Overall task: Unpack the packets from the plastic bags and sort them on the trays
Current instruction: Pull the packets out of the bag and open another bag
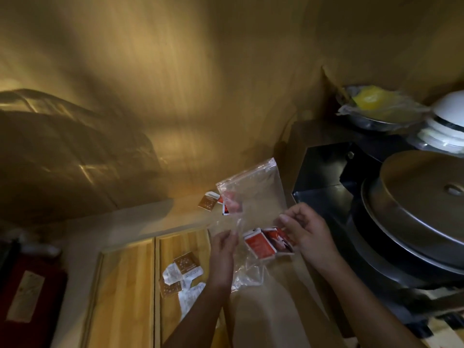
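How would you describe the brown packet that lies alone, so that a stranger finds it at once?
Start at the clear plastic bag held up by the two hands. Just left of its top corner, on the pale counter beyond the wooden trays, lies one brown packet with white dots. The other brown packets lie nearer, on a tray among white ones.

I see the left wooden tray (125,292) lying bare, open for reaching. Brown and white packets (182,275) crowd the right tray (190,242). Stacked metal pans (414,217) wall off the bench's right side.
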A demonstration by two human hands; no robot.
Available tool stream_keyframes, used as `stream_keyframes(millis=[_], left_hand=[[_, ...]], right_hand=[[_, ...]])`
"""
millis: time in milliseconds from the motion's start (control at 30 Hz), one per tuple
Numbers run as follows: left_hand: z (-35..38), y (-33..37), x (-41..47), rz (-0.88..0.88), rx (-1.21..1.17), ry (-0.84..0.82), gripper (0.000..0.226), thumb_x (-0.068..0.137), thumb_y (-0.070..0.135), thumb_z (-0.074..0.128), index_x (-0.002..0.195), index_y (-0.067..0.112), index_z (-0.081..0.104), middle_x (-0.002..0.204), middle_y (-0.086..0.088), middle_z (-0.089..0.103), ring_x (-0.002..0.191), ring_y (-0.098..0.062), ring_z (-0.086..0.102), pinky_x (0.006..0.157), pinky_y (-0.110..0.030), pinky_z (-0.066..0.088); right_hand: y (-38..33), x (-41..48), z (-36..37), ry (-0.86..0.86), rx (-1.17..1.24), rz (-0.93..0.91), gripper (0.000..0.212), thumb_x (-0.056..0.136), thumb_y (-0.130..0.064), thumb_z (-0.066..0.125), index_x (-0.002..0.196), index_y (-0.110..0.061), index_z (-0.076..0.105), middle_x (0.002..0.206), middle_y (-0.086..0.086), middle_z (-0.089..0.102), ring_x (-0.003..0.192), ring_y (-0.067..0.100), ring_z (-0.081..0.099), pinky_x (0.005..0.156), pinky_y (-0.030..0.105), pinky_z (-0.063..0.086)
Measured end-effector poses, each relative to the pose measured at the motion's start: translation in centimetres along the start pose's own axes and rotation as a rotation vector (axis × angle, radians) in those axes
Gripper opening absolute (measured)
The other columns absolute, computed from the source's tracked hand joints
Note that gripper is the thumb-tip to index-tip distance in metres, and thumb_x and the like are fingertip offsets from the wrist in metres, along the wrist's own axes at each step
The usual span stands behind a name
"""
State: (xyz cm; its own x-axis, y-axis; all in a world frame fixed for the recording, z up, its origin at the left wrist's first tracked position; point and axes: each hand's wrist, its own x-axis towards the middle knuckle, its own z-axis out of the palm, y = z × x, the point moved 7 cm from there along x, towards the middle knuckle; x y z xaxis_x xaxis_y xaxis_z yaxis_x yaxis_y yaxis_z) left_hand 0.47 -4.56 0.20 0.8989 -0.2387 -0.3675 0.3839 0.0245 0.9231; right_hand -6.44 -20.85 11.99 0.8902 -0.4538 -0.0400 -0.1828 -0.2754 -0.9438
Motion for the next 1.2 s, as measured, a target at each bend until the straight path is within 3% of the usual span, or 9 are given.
stream_keyframes(millis=[100, 233, 367, 533, 667, 833, 967, 1067, 1200], left_hand=[[0.8, 0.1, -0.3, -0.091, -0.129, -0.202, 0.064, 0.079, 0.052, 0.060, 0.118, 0.001, 0.055, 0.115, -0.018, 0.066, 0.103, -0.032, 0.065, 0.088, -0.044, 0.051], [0.1, -0.1, -1.0, -0.152, -0.239, -0.291, 0.043, 0.074, 0.016, 0.072, 0.111, 0.001, 0.056, 0.107, -0.021, 0.066, 0.087, -0.028, 0.068, 0.068, -0.034, 0.058], [-2.5, 0.0, -2.4, -0.147, -0.108, -0.209, 0.026, 0.075, 0.007, 0.073, 0.094, 0.009, 0.055, 0.102, -0.022, 0.069, 0.076, -0.029, 0.070, 0.060, -0.033, 0.058], [-6.4, -0.2, -4.4, -0.179, -0.078, -0.057, 0.030, 0.080, 0.014, 0.068, 0.106, 0.006, 0.055, 0.100, -0.018, 0.070, 0.075, -0.023, 0.071, 0.059, -0.033, 0.058], [-9.3, 0.6, -5.8, -0.131, -0.150, -0.007, 0.024, 0.076, -0.002, 0.066, 0.099, 0.002, 0.061, 0.096, -0.015, 0.070, 0.079, -0.025, 0.070, 0.069, -0.036, 0.058], [-13.2, 2.6, -7.6, -0.031, -0.272, 0.088, 0.015, 0.079, 0.012, 0.067, 0.091, 0.004, 0.064, 0.088, -0.013, 0.072, 0.085, -0.026, 0.068, 0.085, -0.043, 0.053], [-16.2, 6.1, -9.2, 0.111, -0.208, 0.209, 0.018, 0.082, 0.015, 0.063, 0.097, 0.003, 0.063, 0.079, -0.004, 0.072, 0.072, -0.019, 0.070, 0.059, -0.033, 0.059], [-18.0, 8.6, -10.4, 0.190, -0.089, 0.298, 0.008, 0.085, 0.011, 0.062, 0.087, 0.004, 0.060, 0.062, 0.002, 0.070, 0.060, -0.013, 0.066, 0.051, -0.030, 0.058], [-19.1, 10.5, -12.1, 0.135, 0.030, 0.270, 0.015, 0.087, 0.013, 0.061, 0.083, -0.001, 0.059, 0.066, -0.012, 0.063, 0.053, -0.018, 0.065, 0.046, -0.028, 0.057]], right_hand=[[0.1, 0.2, 1.2, -0.037, 0.063, 0.008, 0.011, 0.088, -0.014, 0.054, 0.084, -0.004, 0.055, 0.085, 0.012, 0.067, 0.074, 0.020, 0.066, 0.064, 0.030, 0.053], [1.3, 0.5, 2.3, -0.025, 0.143, 0.068, 0.014, 0.089, -0.014, 0.053, 0.076, -0.010, 0.055, 0.077, 0.009, 0.066, 0.064, 0.014, 0.065, 0.059, 0.027, 0.050], [3.3, 0.4, 3.4, 0.006, 0.199, 0.178, 0.020, 0.090, -0.016, 0.053, 0.070, -0.013, 0.051, 0.070, 0.006, 0.062, 0.057, 0.015, 0.063, 0.055, 0.028, 0.045], [4.3, -0.7, 6.8, -0.094, 0.177, 0.243, 0.017, 0.091, -0.022, 0.051, 0.079, -0.010, 0.054, 0.070, 0.006, 0.065, 0.051, 0.012, 0.066, 0.044, 0.022, 0.047], [4.0, -1.0, 10.2, -0.204, 0.271, 0.198, 0.026, 0.087, -0.004, 0.055, 0.063, -0.012, 0.048, 0.052, -0.001, 0.059, 0.047, 0.015, 0.055, 0.047, 0.022, 0.042], [2.7, -2.0, 13.6, -0.456, 0.295, 0.135, 0.022, 0.082, 0.009, 0.054, 0.065, -0.004, 0.049, 0.048, 0.000, 0.064, 0.046, 0.007, 0.058, 0.047, 0.020, 0.046], [1.6, -2.8, 15.6, -0.568, 0.263, 0.102, 0.022, 0.081, 0.008, 0.057, 0.064, -0.004, 0.050, 0.047, 0.000, 0.062, 0.047, 0.008, 0.055, 0.046, 0.016, 0.043], [0.8, -3.0, 17.0, -0.630, 0.224, 0.068, 0.017, 0.080, 0.003, 0.059, 0.066, -0.004, 0.054, 0.052, 0.000, 0.063, 0.051, 0.011, 0.057, 0.051, 0.019, 0.045], [-0.5, -2.9, 19.1, -0.649, 0.177, 0.046, 0.022, 0.081, 0.004, 0.059, 0.064, -0.008, 0.052, 0.054, 0.000, 0.065, 0.053, 0.011, 0.060, 0.054, 0.020, 0.048]])
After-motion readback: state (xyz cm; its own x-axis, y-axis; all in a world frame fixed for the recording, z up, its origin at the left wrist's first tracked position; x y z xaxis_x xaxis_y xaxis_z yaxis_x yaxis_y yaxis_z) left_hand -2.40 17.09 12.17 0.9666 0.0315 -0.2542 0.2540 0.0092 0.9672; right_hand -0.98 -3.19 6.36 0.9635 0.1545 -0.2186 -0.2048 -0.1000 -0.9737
